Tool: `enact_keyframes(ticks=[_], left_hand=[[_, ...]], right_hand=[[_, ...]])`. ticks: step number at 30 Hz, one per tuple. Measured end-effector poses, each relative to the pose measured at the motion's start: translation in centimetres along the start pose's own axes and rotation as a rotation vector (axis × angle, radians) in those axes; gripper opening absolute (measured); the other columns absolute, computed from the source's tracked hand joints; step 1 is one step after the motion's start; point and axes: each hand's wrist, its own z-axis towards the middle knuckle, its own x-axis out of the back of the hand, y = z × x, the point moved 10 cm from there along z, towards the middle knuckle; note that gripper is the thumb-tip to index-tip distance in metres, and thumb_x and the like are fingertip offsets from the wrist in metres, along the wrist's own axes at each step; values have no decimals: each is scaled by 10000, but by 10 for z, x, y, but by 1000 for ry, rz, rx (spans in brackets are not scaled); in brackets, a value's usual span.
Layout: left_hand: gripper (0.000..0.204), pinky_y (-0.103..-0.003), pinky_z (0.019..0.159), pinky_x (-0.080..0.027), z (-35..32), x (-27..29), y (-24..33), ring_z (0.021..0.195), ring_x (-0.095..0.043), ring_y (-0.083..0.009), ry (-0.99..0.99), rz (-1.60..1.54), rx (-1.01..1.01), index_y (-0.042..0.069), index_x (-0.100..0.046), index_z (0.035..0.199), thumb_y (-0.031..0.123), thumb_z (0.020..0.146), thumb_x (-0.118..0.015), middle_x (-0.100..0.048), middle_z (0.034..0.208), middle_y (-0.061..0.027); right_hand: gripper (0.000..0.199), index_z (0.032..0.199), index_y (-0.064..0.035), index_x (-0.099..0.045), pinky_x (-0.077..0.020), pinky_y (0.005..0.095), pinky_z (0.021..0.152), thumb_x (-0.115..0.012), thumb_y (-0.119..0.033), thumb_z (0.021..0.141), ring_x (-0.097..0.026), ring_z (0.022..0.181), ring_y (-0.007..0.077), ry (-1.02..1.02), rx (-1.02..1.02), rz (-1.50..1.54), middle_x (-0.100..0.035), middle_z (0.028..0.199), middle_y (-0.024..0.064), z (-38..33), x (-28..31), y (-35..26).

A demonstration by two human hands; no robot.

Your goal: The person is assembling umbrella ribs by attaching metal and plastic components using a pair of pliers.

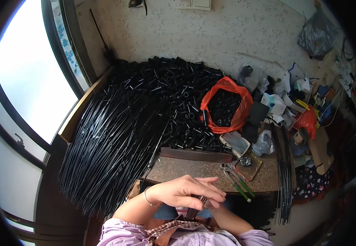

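Observation:
My left hand (182, 192), with a thin bracelet at its wrist, is raised in front of my body near the table's front edge. Its fingers are stretched out and the thumb stands apart. Behind and below it is my right hand (214, 203), mostly covered by the left one, so its grip cannot be made out. Something dark and thin (203, 199) shows between the hands, too small to name. Just beyond them on the speckled table (174, 169) lie pliers with green handles (236, 182), jaws pointing away from me.
Long thin black rods (104, 143) fan over the table's left side. Behind them is a heap of black tubular parts (157, 78). A red plastic bag (243, 115) holds small black pieces. A clear box (235, 142) and more rods (283, 172) lie at right, beside clutter.

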Motion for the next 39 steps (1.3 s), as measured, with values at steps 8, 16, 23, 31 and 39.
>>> enact_keyframes(ticks=[8, 16, 23, 31, 39], left_hand=[[659, -366, 932, -406, -19, 258, -127, 1110, -477, -359, 744, 1130, 476, 105, -471, 1251, 370, 698, -712, -463, 1249, -194], [201, -407, 627, -503, 9, 318, -196, 827, -589, -299, 523, 1586, 826, 84, -611, 947, 137, 763, -549, -582, 816, -125], [248, -271, 675, -466, -6, 300, -116, 804, -565, -179, 932, 919, 314, 23, -573, 893, 269, 866, -560, -568, 923, -67], [281, -347, 603, -489, -34, 209, -139, 694, -600, -261, 634, 940, 615, 33, -516, 899, 283, 804, -603, -600, 720, -136], [132, -362, 611, -524, -39, 158, -198, 753, -633, -278, 465, 1437, 893, 50, -648, 723, 175, 725, -604, -636, 765, -134]], right_hand=[[171, 979, -30, -506, -480, 300, 552, -471, -186, 916, -595, 611, 193, 448, -215, 304, -604, 812, 100, -27, 52, 24], [176, 975, -28, -481, -462, 300, 518, -468, -194, 916, -579, 590, 198, 459, -180, 221, -583, 773, 104, -23, 57, 15], [179, 980, -26, -479, -465, 289, 536, -466, -195, 922, -581, 594, 182, 436, -179, 223, -580, 771, 91, -24, 45, 17], [181, 1031, -33, -463, -469, 264, 539, -447, -183, 931, -581, 611, 165, 379, -156, 149, -575, 785, 88, -37, 14, 12], [136, 954, -73, -519, -487, 290, 595, -538, -191, 889, -596, 649, 178, 472, -218, 315, -612, 789, 98, -45, 31, 19]])
